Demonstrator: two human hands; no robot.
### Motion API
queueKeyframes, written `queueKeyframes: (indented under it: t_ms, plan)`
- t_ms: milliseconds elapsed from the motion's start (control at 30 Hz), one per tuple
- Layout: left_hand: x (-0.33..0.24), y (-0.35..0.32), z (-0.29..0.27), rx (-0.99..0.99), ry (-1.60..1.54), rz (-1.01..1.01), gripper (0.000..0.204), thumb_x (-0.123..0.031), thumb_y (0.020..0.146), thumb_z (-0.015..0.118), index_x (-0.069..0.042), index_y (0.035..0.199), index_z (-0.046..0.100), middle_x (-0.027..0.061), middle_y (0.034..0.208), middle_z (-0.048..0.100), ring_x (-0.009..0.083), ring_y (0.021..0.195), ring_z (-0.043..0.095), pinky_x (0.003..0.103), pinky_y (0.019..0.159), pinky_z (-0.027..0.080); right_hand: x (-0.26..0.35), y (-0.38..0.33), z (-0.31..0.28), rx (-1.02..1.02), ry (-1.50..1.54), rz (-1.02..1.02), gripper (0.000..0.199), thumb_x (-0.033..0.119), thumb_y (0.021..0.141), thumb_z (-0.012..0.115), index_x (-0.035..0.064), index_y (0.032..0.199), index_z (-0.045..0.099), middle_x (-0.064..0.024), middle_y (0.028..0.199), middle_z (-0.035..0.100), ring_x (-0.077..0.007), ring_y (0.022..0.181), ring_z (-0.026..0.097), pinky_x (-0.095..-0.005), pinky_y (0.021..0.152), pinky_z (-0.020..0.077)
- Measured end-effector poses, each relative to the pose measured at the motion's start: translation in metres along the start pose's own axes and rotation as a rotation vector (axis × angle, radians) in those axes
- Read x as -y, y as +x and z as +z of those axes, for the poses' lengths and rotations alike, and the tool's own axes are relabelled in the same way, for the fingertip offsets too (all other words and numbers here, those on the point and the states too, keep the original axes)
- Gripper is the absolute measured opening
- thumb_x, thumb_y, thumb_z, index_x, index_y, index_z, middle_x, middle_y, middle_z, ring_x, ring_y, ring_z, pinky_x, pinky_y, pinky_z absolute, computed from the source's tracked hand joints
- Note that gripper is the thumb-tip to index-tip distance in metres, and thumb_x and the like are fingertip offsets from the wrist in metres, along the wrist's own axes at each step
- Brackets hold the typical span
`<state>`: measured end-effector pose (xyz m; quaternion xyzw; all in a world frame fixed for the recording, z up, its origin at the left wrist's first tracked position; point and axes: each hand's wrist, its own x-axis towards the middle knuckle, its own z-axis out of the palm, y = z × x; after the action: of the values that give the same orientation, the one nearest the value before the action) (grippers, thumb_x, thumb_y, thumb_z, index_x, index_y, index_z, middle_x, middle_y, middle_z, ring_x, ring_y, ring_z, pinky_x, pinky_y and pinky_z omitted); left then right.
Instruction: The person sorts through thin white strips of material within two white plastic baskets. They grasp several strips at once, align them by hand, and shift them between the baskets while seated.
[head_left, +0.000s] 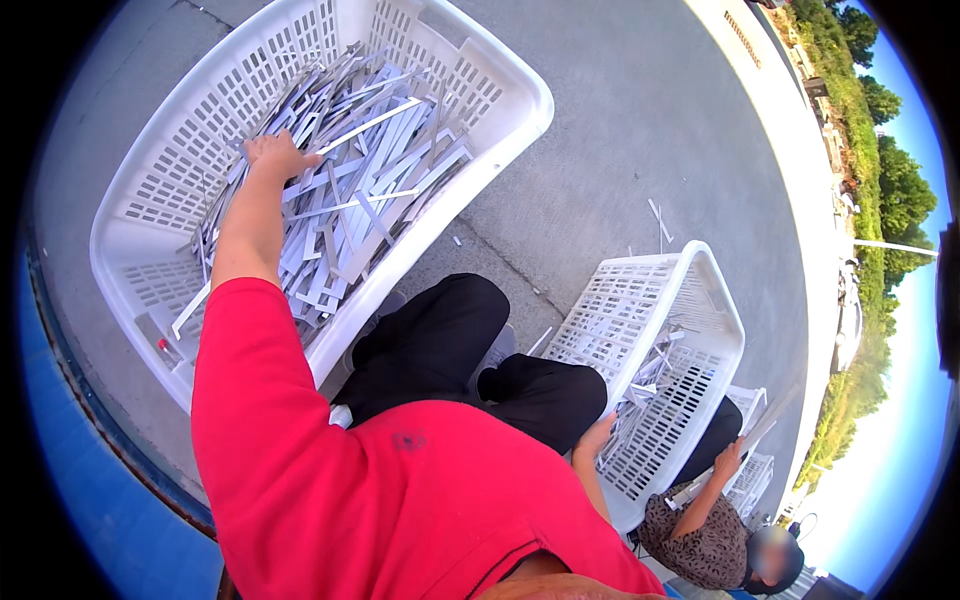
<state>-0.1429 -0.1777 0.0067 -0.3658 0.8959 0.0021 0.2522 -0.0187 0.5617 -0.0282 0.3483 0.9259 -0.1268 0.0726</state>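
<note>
My left hand [277, 155] reaches far into a large white perforated basket [160, 170] and lies on a heap of flat grey and white strips [370, 190], its fingers curled down over some of them. My right hand [597, 434] is low at my side against the near rim of a smaller white basket [690, 270], which holds a few strips [650, 375]. Whether that hand grips the rim is hidden. I sit in a red shirt with black trousers [450, 340] between the two baskets.
Both baskets stand on grey concrete ground [620, 130], with loose strips [658, 220] lying beyond the small one. Another person [715, 530] crouches at the lower right holding a bundle of strips beside more white baskets. A blue surface [90, 500] curves along the left.
</note>
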Motion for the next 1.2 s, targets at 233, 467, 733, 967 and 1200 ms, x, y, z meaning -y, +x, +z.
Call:
queueKeyframes:
  t_ms: [233,467,733,967,1200]
  plan:
    - [0.001,-0.001,0.019,0.360,-0.153,0.214,0.093,-0.077,0.068,0.049,0.003,0.116,0.056,0.0198,0.127,0.049,0.0330,0.119,0.046,0.040,0.098,0.036,0.016,-0.010,-0.009,-0.008,-0.050,0.045,0.039,0.030,0.094,0.029,0.0102,0.127,0.038,-0.0274,0.106,0.058,-0.0431,0.100,0.055,-0.0460,0.083,0.0429]
    - [-0.046,-0.047,0.084,0.312,0.000,0.179,0.106,-0.059,0.057,0.073,-0.003,0.135,0.030,0.0173,0.117,0.056,0.0327,0.111,0.053,0.043,0.094,0.040,0.022,-0.011,-0.010,-0.017,-0.065,0.043,0.040,0.034,0.094,0.030,0.0082,0.123,0.040,-0.0279,0.102,0.059,-0.0432,0.098,0.056,-0.0454,0.081,0.0434]
    - [-0.026,-0.057,0.110,0.058,-0.301,0.074,0.084,-0.031,0.062,0.075,-0.005,0.130,0.032,0.0159,0.111,0.059,0.0295,0.103,0.058,0.044,0.089,0.042,0.008,-0.002,0.000,-0.040,-0.057,-0.001,0.033,0.020,0.086,0.049,0.0038,0.113,0.040,-0.0282,0.093,0.060,-0.0448,0.090,0.057,-0.0480,0.078,0.0434]
    - [-0.012,-0.082,0.085,0.102,-0.311,0.016,0.044,-0.016,0.073,0.058,0.000,0.112,0.047,0.0202,0.105,0.061,0.0327,0.099,0.060,0.041,0.087,0.045,0.049,-0.031,-0.030,-0.039,-0.187,-0.108,0.046,0.016,0.078,0.060,0.0031,0.117,0.039,-0.0276,0.097,0.059,-0.0439,0.093,0.057,-0.0471,0.081,0.0441]
    - [0.036,-0.127,0.067,-0.052,-0.521,0.090,0.054,-0.015,0.067,0.057,0.003,0.118,0.050,0.0261,0.110,0.057,0.0381,0.104,0.055,0.039,0.090,0.042,0.046,-0.032,-0.033,-0.037,-0.114,-0.168,0.059,0.023,0.077,0.059,-0.0004,0.125,0.036,-0.0283,0.098,0.060,-0.0439,0.092,0.057,-0.0479,0.082,0.0435]
